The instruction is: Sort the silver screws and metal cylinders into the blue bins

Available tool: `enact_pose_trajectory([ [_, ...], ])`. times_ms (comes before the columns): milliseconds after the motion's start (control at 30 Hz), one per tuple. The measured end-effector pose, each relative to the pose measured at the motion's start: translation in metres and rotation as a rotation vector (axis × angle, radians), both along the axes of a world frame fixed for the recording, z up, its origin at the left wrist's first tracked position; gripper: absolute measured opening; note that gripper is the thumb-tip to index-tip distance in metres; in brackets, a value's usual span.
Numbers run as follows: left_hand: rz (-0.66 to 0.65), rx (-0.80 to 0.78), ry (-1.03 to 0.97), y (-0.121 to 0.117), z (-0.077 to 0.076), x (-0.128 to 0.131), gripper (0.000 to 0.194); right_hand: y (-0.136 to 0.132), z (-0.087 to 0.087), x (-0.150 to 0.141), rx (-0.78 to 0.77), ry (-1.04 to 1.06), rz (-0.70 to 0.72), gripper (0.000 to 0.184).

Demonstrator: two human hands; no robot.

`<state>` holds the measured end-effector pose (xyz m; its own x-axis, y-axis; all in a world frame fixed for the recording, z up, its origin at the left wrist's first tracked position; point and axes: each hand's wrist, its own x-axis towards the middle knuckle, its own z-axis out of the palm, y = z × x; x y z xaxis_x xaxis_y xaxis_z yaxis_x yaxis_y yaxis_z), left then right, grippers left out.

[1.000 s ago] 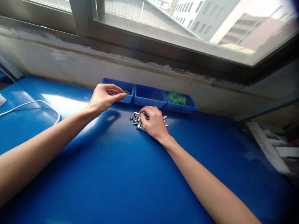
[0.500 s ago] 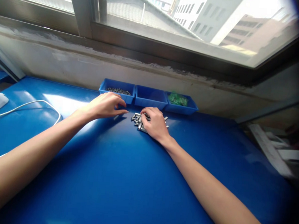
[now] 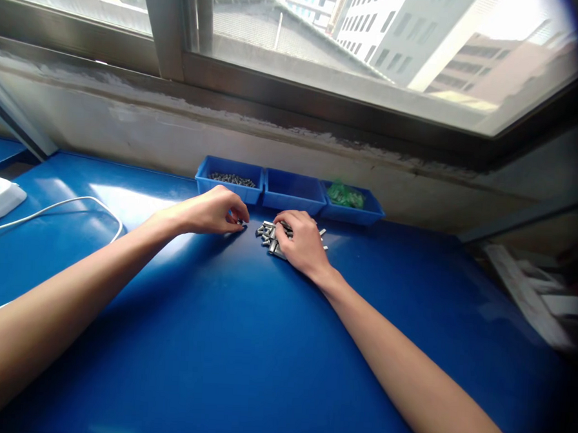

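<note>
My left hand (image 3: 224,211) is low over the table, left of a pile of metal parts, its thumb and forefinger pinched on a small metal screw (image 3: 241,222). Screws (image 3: 265,233) with silvery shanks lie at the left of the pile. Flat, bar-like metal pieces (image 3: 276,249) lie beside them. My right hand (image 3: 299,238) rests on the pile, its fingers curled down around the metal pieces and hiding most of them. More bar ends stick out past the right side of that hand.
Against the wall stand three blue bins: the left bin (image 3: 202,181) holds many small screws, the middle bin (image 3: 294,202) shows a bare inside, and the right bin (image 3: 352,215) holds a green plastic bag (image 3: 344,194). A white cable (image 3: 89,198) runs left to a white device (image 3: 2,198).
My left hand came away from the left bin, down and right to the table beside the pile. Its fingers parted, then closed on a screw. My right hand stayed on the pile.
</note>
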<state>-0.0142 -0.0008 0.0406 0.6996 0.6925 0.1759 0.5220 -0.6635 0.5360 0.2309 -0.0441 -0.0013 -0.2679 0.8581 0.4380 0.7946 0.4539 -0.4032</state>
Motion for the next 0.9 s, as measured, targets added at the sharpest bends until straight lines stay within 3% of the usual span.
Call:
enact_pose_trajectory([
  [133,0.0,0.057,-0.072,0.0,-0.001,0.005,0.02,0.0,-0.001,0.0,0.002,0.003,0.003,0.016],
  [300,0.256,0.479,-0.382,0.012,0.002,0.002,0.017,0.001,0.0,0.0,0.003,0.01,0.006,0.015],
  [433,0.321,0.639,-0.376,0.025,-0.005,-0.001,0.019,0.001,0.0,0.0,0.003,0.012,0.008,0.016],
  [633,0.156,0.652,-0.174,0.015,-0.012,0.009,0.025,0.001,0.0,0.0,0.002,0.0,0.007,0.016],
  [767,-0.106,0.431,0.01,-0.003,-0.008,0.016,0.021,0.001,0.0,-0.001,0.008,-0.004,0.007,0.016],
  [900,-0.194,0.31,0.04,-0.009,-0.015,0.02,0.025,0.001,0.0,-0.001,0.015,-0.01,0.004,0.016],
])
